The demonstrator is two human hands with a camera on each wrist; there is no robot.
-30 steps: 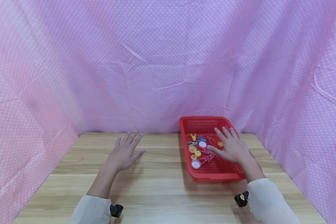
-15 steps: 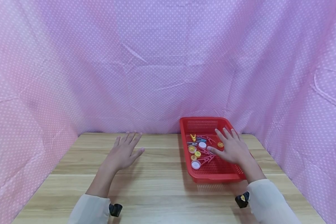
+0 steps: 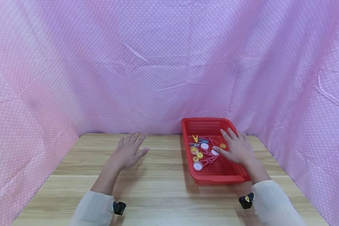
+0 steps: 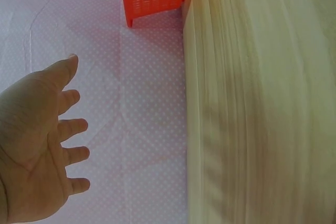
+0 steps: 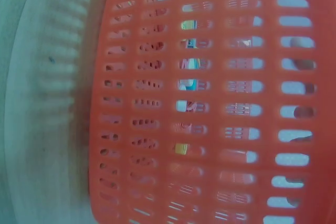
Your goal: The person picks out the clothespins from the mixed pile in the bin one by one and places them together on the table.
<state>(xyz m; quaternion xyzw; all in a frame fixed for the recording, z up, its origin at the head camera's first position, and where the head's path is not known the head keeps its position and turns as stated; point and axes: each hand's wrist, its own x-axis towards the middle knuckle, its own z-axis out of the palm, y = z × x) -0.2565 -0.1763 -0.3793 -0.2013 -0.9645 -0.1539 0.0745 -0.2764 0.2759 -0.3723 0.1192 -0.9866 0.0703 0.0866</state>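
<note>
My left hand (image 3: 129,152) hovers palm down over the left part of the table, fingers spread and nothing in it; the left wrist view shows its bare palm (image 4: 31,156). Over the right side of a red plastic basket (image 3: 187,158) is my right hand (image 3: 237,149), its fingers spread and holding nothing. Inside the basket lie several pink clothespins (image 3: 208,160), a yellow clothespin (image 3: 195,138), a blue clothespin (image 3: 203,141) and a grey one. White caps (image 3: 204,146) and yellow caps (image 3: 199,155) are scattered among them. My right hand hides part of the basket's right side.
The wooden table (image 3: 161,188) carries the basket on its right half. A pink polka-dot cloth (image 3: 164,69) hangs behind the table and at both sides. The basket's slotted wall (image 5: 215,93) fills most of the right wrist view.
Both hands have shifted slightly to the right, still spread. A white cap near my right thumb now shows more fully. The basket and its contents stay in place.
</note>
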